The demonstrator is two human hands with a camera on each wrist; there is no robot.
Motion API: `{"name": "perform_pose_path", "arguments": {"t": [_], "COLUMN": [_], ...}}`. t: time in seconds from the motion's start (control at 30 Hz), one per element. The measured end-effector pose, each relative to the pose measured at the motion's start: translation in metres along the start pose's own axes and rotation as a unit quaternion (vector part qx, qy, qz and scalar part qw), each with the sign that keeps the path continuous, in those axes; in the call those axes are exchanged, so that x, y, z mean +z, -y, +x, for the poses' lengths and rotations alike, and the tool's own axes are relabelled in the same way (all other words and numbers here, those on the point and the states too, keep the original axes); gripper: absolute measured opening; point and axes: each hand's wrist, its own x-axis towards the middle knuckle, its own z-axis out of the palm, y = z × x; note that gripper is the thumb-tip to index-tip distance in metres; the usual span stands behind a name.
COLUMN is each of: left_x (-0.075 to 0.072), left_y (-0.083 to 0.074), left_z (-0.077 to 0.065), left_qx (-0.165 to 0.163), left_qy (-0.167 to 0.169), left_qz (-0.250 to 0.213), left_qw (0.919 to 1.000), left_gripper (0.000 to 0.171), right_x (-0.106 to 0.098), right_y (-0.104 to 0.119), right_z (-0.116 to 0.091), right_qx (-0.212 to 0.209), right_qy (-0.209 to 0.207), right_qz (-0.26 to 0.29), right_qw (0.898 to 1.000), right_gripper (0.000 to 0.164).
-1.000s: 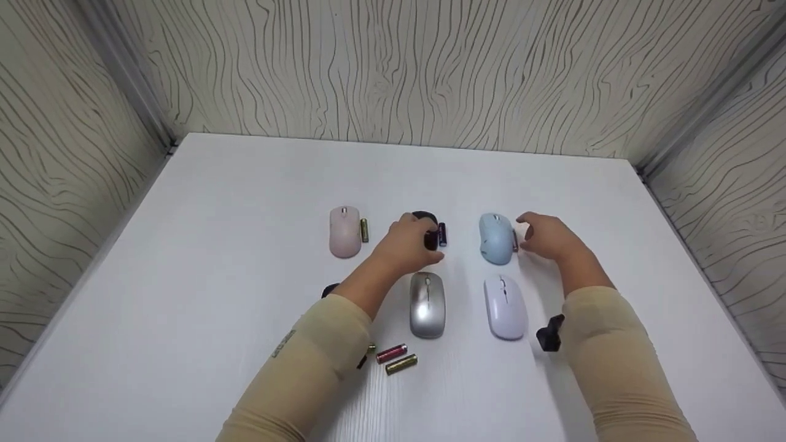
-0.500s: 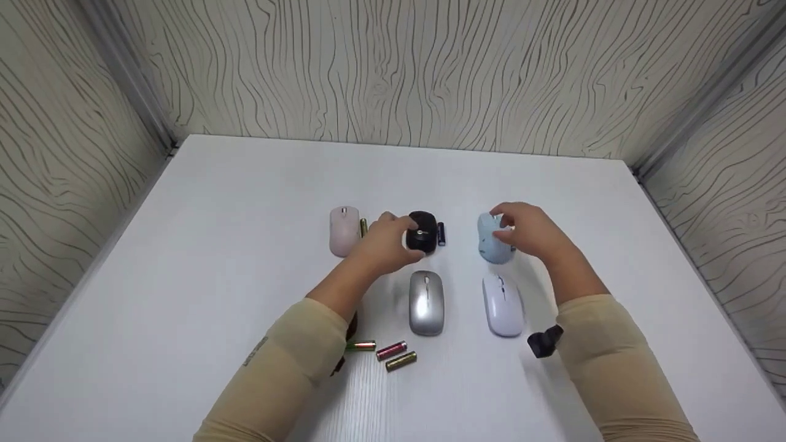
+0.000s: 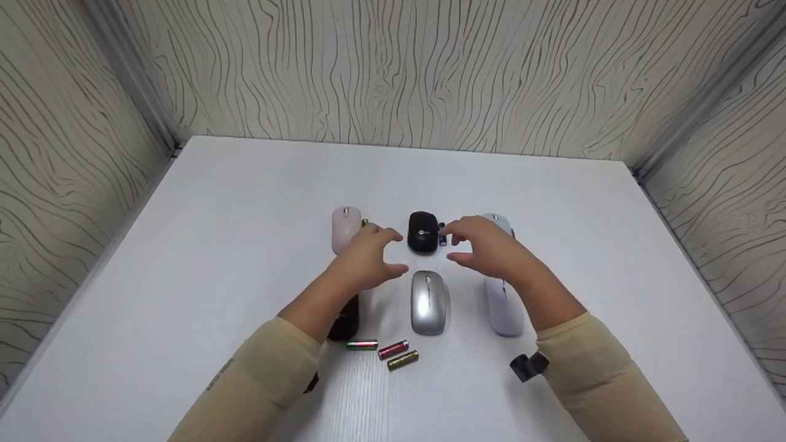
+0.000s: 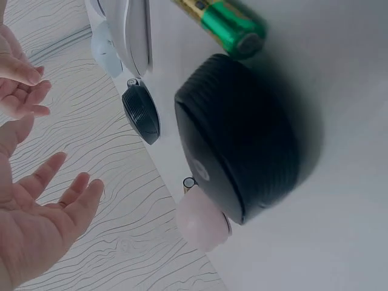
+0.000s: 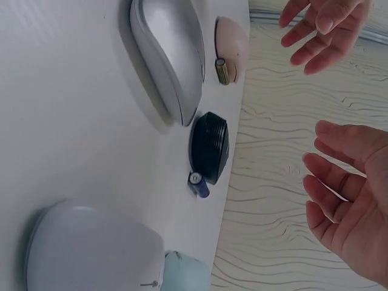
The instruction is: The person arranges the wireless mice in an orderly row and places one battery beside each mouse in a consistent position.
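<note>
My left hand (image 3: 368, 261) hovers with parted, bent fingers just left of a black computer mouse (image 3: 423, 233), holding nothing. On that mouse's other side is my right hand (image 3: 488, 248), its thumb and fingers apart and also holding nothing. A dark blue battery (image 3: 442, 236) lies against the black mouse, close to the right fingertips. The right hand and wrist hide much of a light blue mouse (image 3: 496, 219) and part of a pale lavender mouse (image 3: 506, 313). A pink mouse (image 3: 346, 228) lies behind my left hand, with a gold battery (image 3: 365, 222) beside it, mostly hidden.
A silver mouse (image 3: 428, 304) lies in front of the black one. Another black mouse (image 3: 347, 322) is partly covered by my left forearm. Nearer are a green battery (image 3: 362, 345), a red battery (image 3: 393, 350) and a gold-coloured battery (image 3: 403, 360). Wood-patterned panels (image 3: 381, 73) surround the white table.
My left hand has drawn back leftward from the black mouse, uncovering it. My right hand has passed from the right of the light blue mouse, over it, to near the dark blue battery.
</note>
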Motion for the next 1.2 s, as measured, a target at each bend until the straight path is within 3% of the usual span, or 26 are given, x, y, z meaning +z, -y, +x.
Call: {"name": "perform_pose_path", "arguments": {"t": [0.27, 0.57, 0.8, 1.2], "left_x": [-0.005, -0.001, -0.001, 0.005], "left_y": [0.009, 0.017, 0.024, 0.039], "left_z": [-0.019, -0.028, -0.039, -0.049], "left_qx": [-0.015, -0.029, -0.047, -0.017], "left_qy": [-0.001, -0.004, 0.008, -0.007], "left_qz": [-0.017, -0.030, -0.030, -0.054], "left_qw": [0.9997, 0.9991, 0.9984, 0.9984], "left_gripper": [0.053, 0.051, 0.053, 0.051], "right_x": [0.015, 0.025, 0.043, 0.081], "right_y": [0.028, 0.047, 0.062, 0.095], "right_z": [-0.005, -0.005, -0.005, -0.008], "right_qx": [-0.051, -0.036, -0.055, -0.141], "right_qy": [0.018, 0.052, 0.080, 0.098], "right_qz": [-0.004, -0.010, -0.007, -0.062], "right_qw": [0.999, 0.998, 0.995, 0.983], "right_gripper": [0.038, 0.036, 0.034, 0.026]}}
